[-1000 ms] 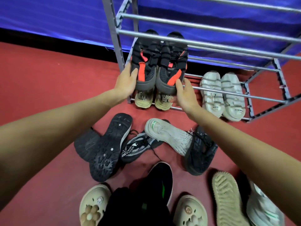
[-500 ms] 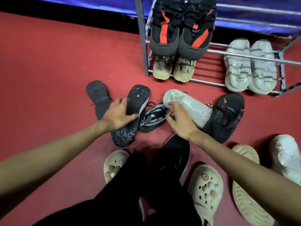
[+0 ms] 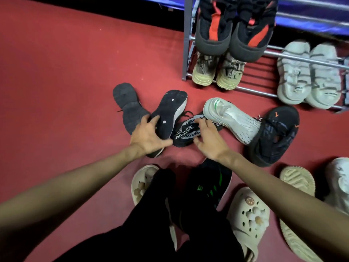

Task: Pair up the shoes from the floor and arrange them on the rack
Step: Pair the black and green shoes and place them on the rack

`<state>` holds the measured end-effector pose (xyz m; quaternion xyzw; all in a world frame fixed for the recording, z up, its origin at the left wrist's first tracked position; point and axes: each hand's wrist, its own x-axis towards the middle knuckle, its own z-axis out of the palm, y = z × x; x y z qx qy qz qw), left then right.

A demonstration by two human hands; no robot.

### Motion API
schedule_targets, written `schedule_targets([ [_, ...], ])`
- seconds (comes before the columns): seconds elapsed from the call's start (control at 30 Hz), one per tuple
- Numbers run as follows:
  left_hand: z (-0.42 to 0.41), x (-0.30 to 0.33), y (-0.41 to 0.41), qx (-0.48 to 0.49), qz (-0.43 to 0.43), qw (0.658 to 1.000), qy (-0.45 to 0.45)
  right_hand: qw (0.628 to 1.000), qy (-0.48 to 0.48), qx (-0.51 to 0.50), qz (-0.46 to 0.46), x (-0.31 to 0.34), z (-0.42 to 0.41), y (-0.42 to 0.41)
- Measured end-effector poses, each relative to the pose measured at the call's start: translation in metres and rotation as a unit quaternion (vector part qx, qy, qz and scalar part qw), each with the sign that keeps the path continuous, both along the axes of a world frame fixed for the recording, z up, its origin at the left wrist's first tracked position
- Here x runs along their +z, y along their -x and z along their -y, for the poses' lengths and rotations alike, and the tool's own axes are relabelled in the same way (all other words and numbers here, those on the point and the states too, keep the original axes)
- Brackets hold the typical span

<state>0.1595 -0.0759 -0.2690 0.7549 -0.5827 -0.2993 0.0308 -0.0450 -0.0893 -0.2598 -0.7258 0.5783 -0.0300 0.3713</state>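
Floor [image 3: 66, 82]: red carpet filled the frame, loose shoes scattered from the centre toward 5 o'clock.
Rack [image 3: 186, 40]: grey metal rails stood at 1 o'clock against a blue backdrop.
Black-and-red pair [image 3: 234, 25]: sat side by side on an upper rail at 12 to 1 o'clock.
Tan pair [image 3: 217, 72]: stood on the bottom rail directly under the black-and-red pair.
Pale grey pair [image 3: 309, 74]: rested on the bottom rail at 2 o'clock.
Black shoe with orange marks [image 3: 277, 135]: lay on the floor at 3 o'clock, touching the white knit shoe.
White knit shoe [image 3: 232, 118]: lay on its side just right of centre, its toe resting over the patterned shoe.
Upturned black shoe [image 3: 170, 112]: lay sole up at centre, leaning on another black shoe [image 3: 126, 108] at 10 o'clock.
Patterned shoe [image 3: 187, 132]: black and grey, lay at centre between the two hands.
Cream clogs [image 3: 249, 216]: lay at 5 and 6 o'clock either side of dark trouser legs.
Left hand [image 3: 149, 137]: fingers [image 3: 144, 120] spread apart, resting on the heel end of the upturned black shoe, not closed round it.
Right hand [image 3: 209, 138]: fingers [image 3: 201, 121] apart, tips touching the patterned shoe.
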Motion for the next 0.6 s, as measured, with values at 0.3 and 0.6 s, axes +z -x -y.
schedule_targets([
  [0.3, 0.031, 0.104, -0.023, 0.229, -0.464, 0.856, -0.005, 0.997, 0.053, -0.031, 0.055, 0.048, 0.014, 0.005],
  [0.6, 0.026, 0.125, -0.036, 0.212, -0.517, 0.808, -0.187, 0.981, 0.192, -0.019, 0.008, 0.083, 0.016, 0.025],
])
